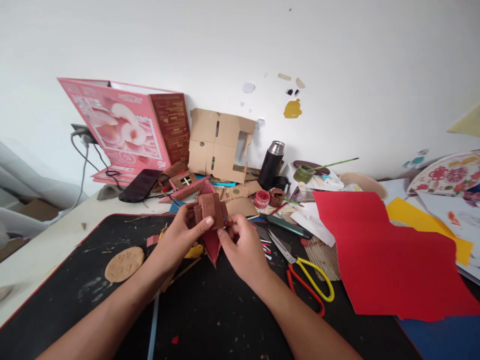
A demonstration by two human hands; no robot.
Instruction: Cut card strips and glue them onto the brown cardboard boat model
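Between both hands is a small handmade model boat, with a pointed reddish hull and a brown boxy cabin on top. My left hand wraps round the cabin from the left, thumb across its front. My right hand is closed at the cabin's lower right edge, thumb and fingertips pressed against it; whether a small piece is between them is hidden. Under the hands lies a black mat. Left of them is a flat, round tan piece. Scissors with yellow and red handles lie to the right.
Behind stand a pink box, a cardboard sheet and a black thermos. Paint jars, a utility knife and a phone lie beyond the hands. Red paper covers the right side.
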